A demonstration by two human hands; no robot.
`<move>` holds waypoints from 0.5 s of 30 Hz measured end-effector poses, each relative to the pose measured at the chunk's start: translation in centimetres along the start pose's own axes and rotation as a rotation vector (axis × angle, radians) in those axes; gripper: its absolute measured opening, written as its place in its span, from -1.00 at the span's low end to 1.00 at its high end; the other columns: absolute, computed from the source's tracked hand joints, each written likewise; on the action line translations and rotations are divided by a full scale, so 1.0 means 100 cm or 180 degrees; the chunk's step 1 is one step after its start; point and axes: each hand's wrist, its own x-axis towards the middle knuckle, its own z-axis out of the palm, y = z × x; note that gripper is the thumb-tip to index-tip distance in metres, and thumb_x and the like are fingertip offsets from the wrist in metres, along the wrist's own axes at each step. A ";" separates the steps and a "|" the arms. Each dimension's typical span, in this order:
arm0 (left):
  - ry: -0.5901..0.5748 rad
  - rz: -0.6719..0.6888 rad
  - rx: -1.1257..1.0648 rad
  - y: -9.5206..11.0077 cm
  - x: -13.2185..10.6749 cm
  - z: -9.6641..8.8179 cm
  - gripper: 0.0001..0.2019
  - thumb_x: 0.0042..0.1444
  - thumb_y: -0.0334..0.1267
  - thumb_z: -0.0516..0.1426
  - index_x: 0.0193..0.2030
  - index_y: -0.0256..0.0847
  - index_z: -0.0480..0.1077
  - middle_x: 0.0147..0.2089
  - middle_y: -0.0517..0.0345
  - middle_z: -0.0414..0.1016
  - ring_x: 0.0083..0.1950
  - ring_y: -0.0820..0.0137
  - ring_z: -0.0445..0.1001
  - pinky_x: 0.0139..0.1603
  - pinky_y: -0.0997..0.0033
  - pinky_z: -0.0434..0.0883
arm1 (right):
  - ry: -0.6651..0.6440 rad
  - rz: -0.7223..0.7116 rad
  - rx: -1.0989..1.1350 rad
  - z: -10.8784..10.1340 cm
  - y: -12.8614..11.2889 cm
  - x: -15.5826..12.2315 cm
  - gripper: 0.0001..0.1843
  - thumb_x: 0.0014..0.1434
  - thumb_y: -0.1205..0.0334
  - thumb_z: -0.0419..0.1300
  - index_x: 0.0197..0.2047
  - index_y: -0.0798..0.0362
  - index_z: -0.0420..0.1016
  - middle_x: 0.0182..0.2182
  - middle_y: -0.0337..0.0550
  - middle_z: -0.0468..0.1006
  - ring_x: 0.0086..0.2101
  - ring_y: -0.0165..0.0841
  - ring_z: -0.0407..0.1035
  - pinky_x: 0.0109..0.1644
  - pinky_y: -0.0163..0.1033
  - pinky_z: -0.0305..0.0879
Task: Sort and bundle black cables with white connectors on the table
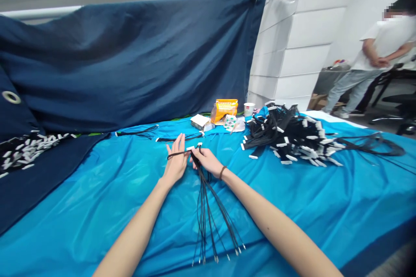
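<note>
Mostly, the clutter sits around the edges of the blue cloth (130, 207). To the right, a big pile (289, 134) of black cables with white connectors spreads outward, loose strands trailing toward the cloth's right side. Behind it rises a stack of white boxes (292, 52), partly wrapped in clear plastic. Left of the pile, near the back edge, are a paper cup (249, 110), an orange bag (225, 110) and a small white carton (202, 122). One cable bundle (138, 130) lies farther left at the back; another (182, 138) lies just past the left fingertips, partly hidden by them. At far left, a heap (29, 149) of white connectors and black strands rests on dark cloth (42, 181). A navy curtain (136, 60) hangs behind. At far right, beyond the boxes, a person (380, 52) in a white top stands with hands together.

Both forearms reach in from the near edge and converge at mid-cloth. The left hand (176, 162) is spread with fingers pointing away, a black strand (178, 154) running across it. The right hand (206, 162), a dark band (222, 172) at its wrist, pinches the top of a bunch of cables (205, 199), whose metal-tipped ends fan out toward the near edge between the forearms.
</note>
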 end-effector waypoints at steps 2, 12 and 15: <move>0.0168 -0.0005 0.0199 0.002 0.001 -0.001 -0.46 0.18 -0.20 -0.24 0.30 -0.21 -0.26 0.31 -0.17 -0.11 0.30 0.19 -0.08 0.18 -0.17 -0.20 | 0.0021 -0.0031 -0.0015 0.000 0.000 0.000 -0.38 0.03 -0.30 -0.09 -0.49 0.15 0.34 -0.70 -0.23 0.37 -0.66 -0.49 0.28 -0.52 -0.38 0.24; 0.0182 -0.1144 -0.1500 -0.011 0.009 0.001 -0.49 0.11 0.04 -0.17 -0.18 -0.29 0.43 -0.38 0.02 0.46 -0.35 0.33 0.42 -0.32 0.37 0.34 | -0.0395 0.0172 -0.0029 0.007 0.003 -0.003 -0.40 0.05 -0.26 -0.08 -0.51 0.16 0.36 -0.70 -0.24 0.37 -0.67 -0.50 0.28 -0.55 -0.42 0.21; -0.0240 -0.1122 -0.1923 -0.008 0.008 0.000 -0.49 0.08 0.08 -0.14 -0.33 -0.29 0.47 -0.65 0.20 0.30 -0.60 0.46 0.25 -0.55 0.48 0.20 | -0.0454 0.0390 0.0210 0.001 0.004 -0.003 -0.41 0.04 -0.25 -0.04 -0.50 0.17 0.38 -0.69 -0.21 0.40 -0.66 -0.49 0.30 -0.54 -0.41 0.22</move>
